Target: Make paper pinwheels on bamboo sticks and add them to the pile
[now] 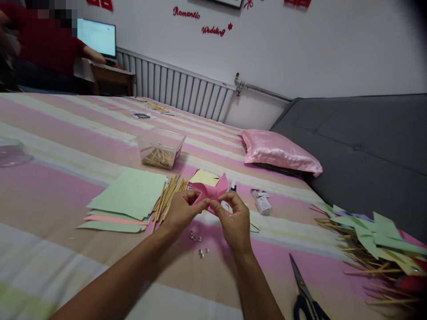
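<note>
Both of my hands hold a folded pink paper pinwheel above the striped bedspread. My left hand pinches its left side, and my right hand pinches it near the middle from the right. A bundle of wooden sticks lies just left of my left hand. Small silver beads are scattered on the bedspread below my hands. A yellow paper sheet lies behind the pinwheel.
A stack of green and pink paper sheets lies at the left. A clear box holds more sticks. Scissors lie lower right, beside a heap of finished green pinwheels. A pink pillow and a person at a desk are farther off.
</note>
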{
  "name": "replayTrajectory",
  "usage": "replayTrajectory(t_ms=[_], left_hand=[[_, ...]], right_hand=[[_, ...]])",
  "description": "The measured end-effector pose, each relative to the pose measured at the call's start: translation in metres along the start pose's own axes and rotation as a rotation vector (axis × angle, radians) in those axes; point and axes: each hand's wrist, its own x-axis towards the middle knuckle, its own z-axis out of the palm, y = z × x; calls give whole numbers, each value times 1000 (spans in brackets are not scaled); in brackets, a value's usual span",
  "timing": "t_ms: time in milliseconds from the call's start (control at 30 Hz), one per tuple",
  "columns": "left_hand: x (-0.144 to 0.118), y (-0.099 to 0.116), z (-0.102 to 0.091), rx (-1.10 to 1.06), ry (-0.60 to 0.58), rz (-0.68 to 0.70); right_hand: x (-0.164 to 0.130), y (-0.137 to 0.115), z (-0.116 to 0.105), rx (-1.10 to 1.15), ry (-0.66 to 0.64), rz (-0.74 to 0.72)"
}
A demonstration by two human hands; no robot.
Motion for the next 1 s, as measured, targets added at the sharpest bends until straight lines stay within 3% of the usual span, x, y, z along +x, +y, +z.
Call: replayTrajectory(t_ms=[100, 267, 433, 1000], left_hand=[[0, 0, 0, -17, -2, -7], [0, 1, 0, -16, -4, -16], [-2, 3, 0, -2, 11, -19], [-2, 1, 2, 27, 34, -38]], right_hand=[[-1, 3, 2, 130, 34, 54], [-1, 3, 4, 331, -60, 174], [0, 2, 1, 249, -169, 162], [2, 13, -3, 158, -150, 174]])
